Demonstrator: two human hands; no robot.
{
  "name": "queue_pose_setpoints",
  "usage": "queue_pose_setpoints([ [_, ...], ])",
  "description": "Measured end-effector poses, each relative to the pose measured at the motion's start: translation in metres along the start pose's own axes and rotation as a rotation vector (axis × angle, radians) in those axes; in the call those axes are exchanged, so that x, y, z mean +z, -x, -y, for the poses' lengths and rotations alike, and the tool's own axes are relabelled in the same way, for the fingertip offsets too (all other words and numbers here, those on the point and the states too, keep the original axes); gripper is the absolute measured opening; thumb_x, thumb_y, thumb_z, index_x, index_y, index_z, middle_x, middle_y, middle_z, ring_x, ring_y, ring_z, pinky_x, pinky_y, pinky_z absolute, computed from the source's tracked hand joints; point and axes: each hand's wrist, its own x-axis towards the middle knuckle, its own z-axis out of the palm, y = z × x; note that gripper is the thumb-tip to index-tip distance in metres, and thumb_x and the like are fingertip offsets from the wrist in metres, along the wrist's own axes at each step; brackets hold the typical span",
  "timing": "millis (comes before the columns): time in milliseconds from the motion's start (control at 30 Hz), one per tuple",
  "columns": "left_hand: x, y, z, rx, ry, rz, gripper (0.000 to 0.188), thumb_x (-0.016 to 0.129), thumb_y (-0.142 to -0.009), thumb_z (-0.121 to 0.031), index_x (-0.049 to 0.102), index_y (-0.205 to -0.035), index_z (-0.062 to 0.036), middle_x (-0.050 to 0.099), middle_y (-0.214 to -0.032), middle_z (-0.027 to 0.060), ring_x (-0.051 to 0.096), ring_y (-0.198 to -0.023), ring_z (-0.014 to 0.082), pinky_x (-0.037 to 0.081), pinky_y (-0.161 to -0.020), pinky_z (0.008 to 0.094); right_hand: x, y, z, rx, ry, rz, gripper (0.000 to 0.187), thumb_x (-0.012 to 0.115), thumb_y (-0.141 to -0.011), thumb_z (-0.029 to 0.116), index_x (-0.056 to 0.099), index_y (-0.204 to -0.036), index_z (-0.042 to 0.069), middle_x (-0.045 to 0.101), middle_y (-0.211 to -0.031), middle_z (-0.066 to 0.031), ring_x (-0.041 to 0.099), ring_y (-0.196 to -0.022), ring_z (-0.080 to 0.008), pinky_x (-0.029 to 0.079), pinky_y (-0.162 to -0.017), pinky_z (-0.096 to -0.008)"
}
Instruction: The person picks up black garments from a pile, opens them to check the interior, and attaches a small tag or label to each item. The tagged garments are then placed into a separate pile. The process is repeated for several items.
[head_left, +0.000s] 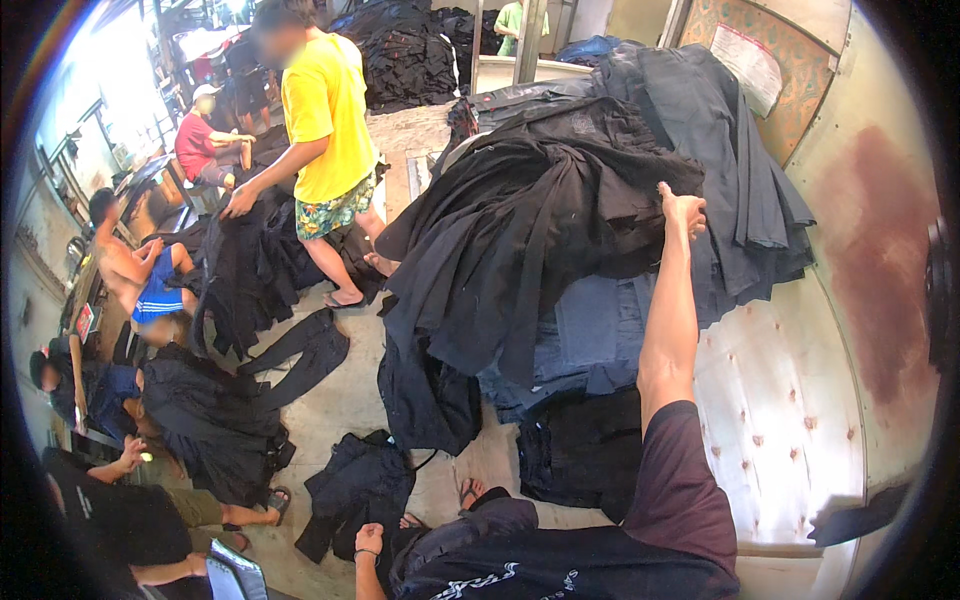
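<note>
My right arm reaches out over a big heap of dark clothes. At its end my right hand (683,212) is closed on the edge of a black garment (530,215). This garment lies spread and creased over the top of the heap, its lower edge hanging toward me. Dark grey garments (715,130) lie behind it, and folded blue-grey ones (585,335) show underneath. Low in front of my body, my left hand (369,539) has its fingers curled in. Whatever it may hold is hidden. It is nearest a crumpled black garment (355,485) on the floor.
Black trousers (300,355) and other dark clothes (580,455) lie on the floor. A person in a yellow shirt (335,110) stands left of the heap, handling black clothes. Several people sit along the left. A stained wall (870,270) and a pale buttoned panel (775,400) are at right.
</note>
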Motion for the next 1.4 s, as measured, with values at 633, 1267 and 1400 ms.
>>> queue_pose_setpoints([
  [633, -0.042, -0.007, -0.330, 0.606, 0.458, 0.360, 0.034, 0.062, -0.108, -0.019, 0.062, -0.135, 0.0010, 0.071, -0.128, 0.0110, 0.065, -0.120, 0.0182, 0.050, -0.106, 0.0344, -0.103, 0.099, 0.129, -1.077, -0.546, 0.124, 0.062, 0.079, -0.092, 0.025, 0.057, -0.142, -0.003, 0.065, -0.136, -0.0267, 0.061, -0.131, -0.0388, 0.047, -0.111, -0.0445],
  [1267, -0.066, 0.088, -0.367, 0.056, 0.620, 0.446, 0.039, 0.075, -0.088, -0.032, 0.079, -0.111, -0.0001, 0.076, -0.119, 0.0116, 0.068, -0.113, 0.0210, 0.048, -0.108, 0.0368, -0.249, 0.422, -0.209, -1.907, -0.170, 1.582, 0.026, 0.060, -0.093, 0.016, 0.056, -0.118, 0.018, 0.038, -0.167, -0.0133, 0.065, -0.126, -0.0453, 0.065, -0.090, -0.0490],
  [1400, -0.042, 0.091, -0.290, 0.204, 0.857, 0.324, 0.026, 0.071, -0.090, -0.019, 0.079, -0.106, 0.0002, 0.078, -0.107, 0.0077, 0.070, -0.104, 0.0182, 0.053, -0.101, 0.0360, -0.240, 0.450, -0.237, -1.868, -0.130, 1.711, 0.030, 0.063, -0.090, 0.015, 0.057, -0.119, 0.018, 0.040, -0.166, -0.0118, 0.062, -0.131, -0.0397, 0.065, -0.085, -0.0450],
])
